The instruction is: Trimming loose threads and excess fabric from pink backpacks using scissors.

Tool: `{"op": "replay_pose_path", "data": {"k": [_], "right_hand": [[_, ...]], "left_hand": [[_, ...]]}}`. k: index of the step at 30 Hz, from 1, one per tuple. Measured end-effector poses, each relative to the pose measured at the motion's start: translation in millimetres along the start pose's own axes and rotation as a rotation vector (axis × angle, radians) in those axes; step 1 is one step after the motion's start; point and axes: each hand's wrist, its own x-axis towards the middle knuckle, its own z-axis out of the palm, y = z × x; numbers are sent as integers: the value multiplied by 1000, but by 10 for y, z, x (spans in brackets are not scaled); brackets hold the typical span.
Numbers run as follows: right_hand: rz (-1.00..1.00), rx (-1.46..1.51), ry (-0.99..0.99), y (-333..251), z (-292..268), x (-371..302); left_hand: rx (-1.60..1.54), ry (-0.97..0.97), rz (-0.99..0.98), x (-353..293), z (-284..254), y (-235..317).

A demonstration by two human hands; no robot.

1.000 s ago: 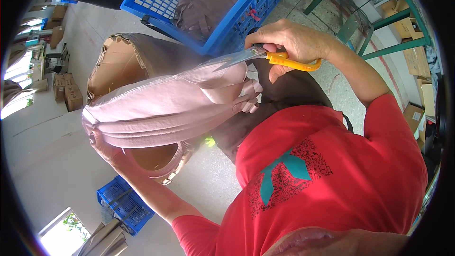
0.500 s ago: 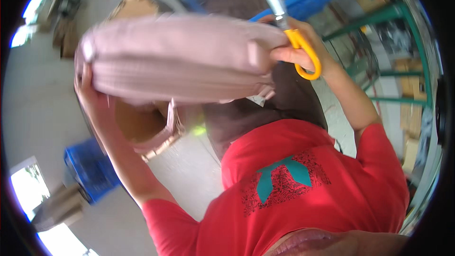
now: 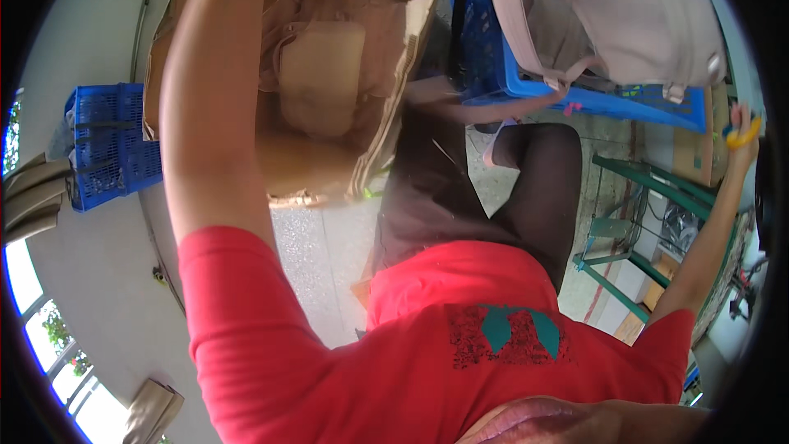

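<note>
Looking down from head height, a person in a red T-shirt (image 3: 460, 345) and dark trousers (image 3: 493, 189) fills the lower half of the frame. Their left arm (image 3: 209, 115) rises straight up along the left of centre and leaves the frame at the top edge, so the left hand is out of sight and its grip cannot be told. Their right arm stretches out to the far right edge, where the right hand (image 3: 740, 136) is closed around the yellow handles of a pair of scissors (image 3: 746, 133); the blades cannot be seen.

At the upper right, a pale pink bag (image 3: 633, 16) with straps and small metal fittings hangs tilted, in front of a blue plastic crate (image 3: 608, 103) that runs across the upper right. Whether the bag rests in the crate or is held above it cannot be told. The scissors are just to the right of and below the bag, not touching it.

At the upper middle stands an open brown cardboard box (image 3: 329, 173) with torn flaps, holding more pale pink bags (image 3: 320, 74). A second blue crate (image 3: 111, 148) sits at the left edge on a pale speckled floor (image 3: 320, 255). A green metal frame (image 3: 649, 197) stands at the right, below the crate and beside the person's right leg.
</note>
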Motion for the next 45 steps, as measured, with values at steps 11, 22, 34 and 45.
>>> {"op": "replay_pose_path", "data": {"k": [11, 22, 34, 45], "right_hand": [[-106, -1014, -378, 247, 664, -4141], [782, -739, -250, 21, 971, -3951], [446, -389, -197, -248, 1553, -3836], [-59, 318, -561, -1562, 2499, -3330]], "left_hand": [[931, -1366, 43, -2983, 686, -2566], [1397, -1630, 322, -4009, 49, -3549], [880, -387, -315, -2008, -1778, -748], [-267, 256, -75, -2227, -2329, 1307]]}}
